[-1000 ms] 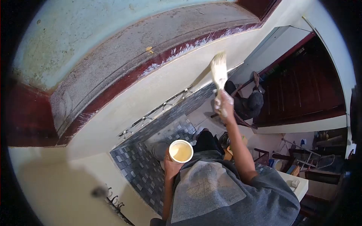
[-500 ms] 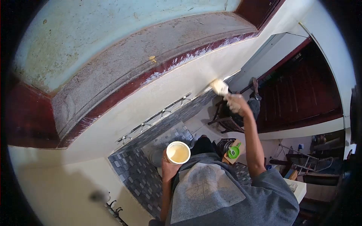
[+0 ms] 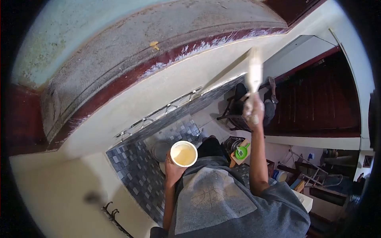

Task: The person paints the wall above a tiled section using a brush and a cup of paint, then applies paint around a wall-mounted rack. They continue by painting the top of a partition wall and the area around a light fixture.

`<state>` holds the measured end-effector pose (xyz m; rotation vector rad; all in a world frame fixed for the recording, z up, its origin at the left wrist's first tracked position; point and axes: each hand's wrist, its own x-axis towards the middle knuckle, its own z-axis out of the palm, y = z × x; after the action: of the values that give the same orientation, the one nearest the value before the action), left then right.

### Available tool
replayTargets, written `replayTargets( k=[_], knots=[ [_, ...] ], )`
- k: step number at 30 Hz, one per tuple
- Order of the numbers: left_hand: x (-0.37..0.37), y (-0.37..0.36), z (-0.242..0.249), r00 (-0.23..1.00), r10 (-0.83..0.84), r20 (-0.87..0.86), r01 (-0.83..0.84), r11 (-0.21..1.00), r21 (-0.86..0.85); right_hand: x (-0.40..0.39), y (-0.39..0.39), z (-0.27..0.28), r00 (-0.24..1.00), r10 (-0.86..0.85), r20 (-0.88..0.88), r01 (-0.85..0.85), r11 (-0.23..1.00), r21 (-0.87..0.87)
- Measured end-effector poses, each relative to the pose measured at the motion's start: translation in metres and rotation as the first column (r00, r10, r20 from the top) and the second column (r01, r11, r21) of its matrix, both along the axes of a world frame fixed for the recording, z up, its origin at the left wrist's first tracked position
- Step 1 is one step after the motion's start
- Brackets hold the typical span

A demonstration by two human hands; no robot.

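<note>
My left hand (image 3: 173, 173) is wrapped round a white tub (image 3: 195, 154), held upright in front of my chest. Cream-coloured paint (image 3: 185, 157) shows inside it. Out to the right, my right hand (image 3: 255, 109) grips the handle of a wide paintbrush (image 3: 254, 70), its bristles pointing up and blurred by motion. In this view the brush overlaps the pale wall (image 3: 220, 68) near its right end. Cream smears mark the fingers of that hand.
A dusty ledge (image 3: 115, 51) with a worn maroon edge curves above the wall. Lower down runs a metal rail (image 3: 158, 115). Beyond my right hand a person (image 3: 271, 109) sits on a chair near a dark red door (image 3: 309, 95). A green pan (image 3: 242, 151) stands beside my legs.
My right hand has swung the paintbrush up and to the right, from the wall's lower edge, turning its bristles upward. The tub has shifted slightly left and up in view.
</note>
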<state>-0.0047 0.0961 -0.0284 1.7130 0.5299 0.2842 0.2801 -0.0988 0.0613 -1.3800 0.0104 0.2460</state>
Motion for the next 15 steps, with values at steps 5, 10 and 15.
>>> replayTargets(
  k=[5, 10, 15],
  knots=[
    [0.006, 0.0, 0.002, 1.0, -0.02, 0.004, 0.02, 1.0, -0.015, -0.034, -0.004, -0.075, 0.917, 0.153, -0.369, -0.247, 0.943, -0.223],
    [0.007, -0.002, 0.005, 1.0, 0.028, 0.0, -0.028, 0.999, -0.041, -0.04, -0.011, -0.062, 0.924, 0.171, -0.343, -0.308, 0.863, -0.4],
    [0.007, -0.006, 0.002, 0.999, 0.043, 0.026, -0.041, 0.996, -0.081, -0.038, 0.041, 0.082, 0.955, 0.179, -0.236, -0.266, 0.871, -0.412]
  ],
)
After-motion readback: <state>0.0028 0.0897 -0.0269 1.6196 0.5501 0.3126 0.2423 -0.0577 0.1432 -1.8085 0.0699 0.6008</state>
